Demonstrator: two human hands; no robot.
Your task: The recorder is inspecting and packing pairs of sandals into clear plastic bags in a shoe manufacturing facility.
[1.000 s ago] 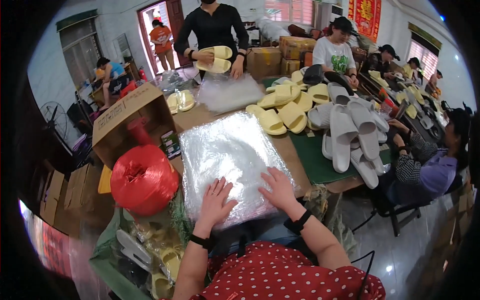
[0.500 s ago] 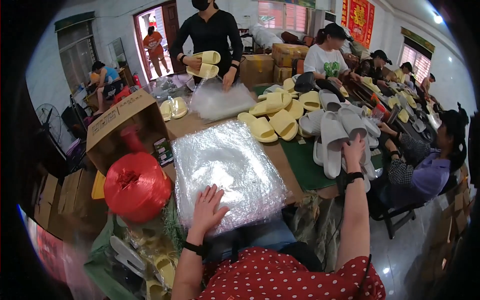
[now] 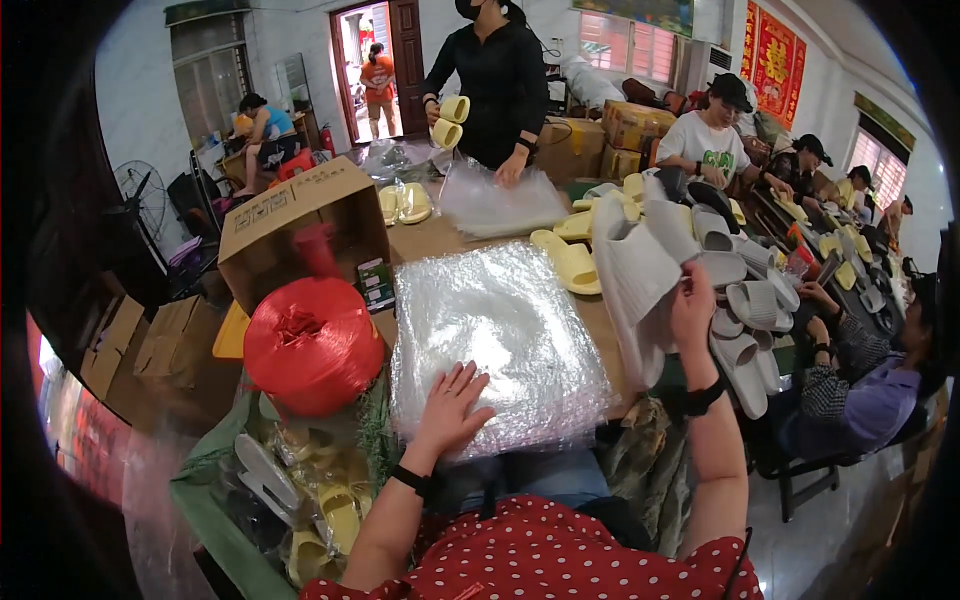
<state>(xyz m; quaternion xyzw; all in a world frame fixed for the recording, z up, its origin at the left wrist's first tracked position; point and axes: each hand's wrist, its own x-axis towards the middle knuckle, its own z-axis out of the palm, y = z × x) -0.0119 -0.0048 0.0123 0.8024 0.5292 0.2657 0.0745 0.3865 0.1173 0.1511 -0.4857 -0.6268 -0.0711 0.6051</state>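
Observation:
My left hand [image 3: 450, 408] lies flat, fingers stretched, on the near part of a stack of clear plastic bags [image 3: 500, 320]. In my right hand [image 3: 692, 312] is a pair of light grey slippers [image 3: 635, 275], raised on end to the right of the stack. My fingers close round their edge; the fingertips are partly hidden. More grey slippers [image 3: 738, 365] lie in a pile just right of that hand. Behind the stack sits a yellow slipper [image 3: 568, 262], partly covered by the raised pair.
Left of the stack stand a big roll of red plastic twine [image 3: 310, 345] and an open cardboard box [image 3: 300, 225]. A green sack [image 3: 215, 490] holds bagged slippers at lower left. Across the table a person in black [image 3: 490, 90] holds yellow slippers; other people sit along the right.
My right hand has lifted the grey slippers off the pile and drawn them toward the bags. My left hand stays on the stack. The whole view has shifted.

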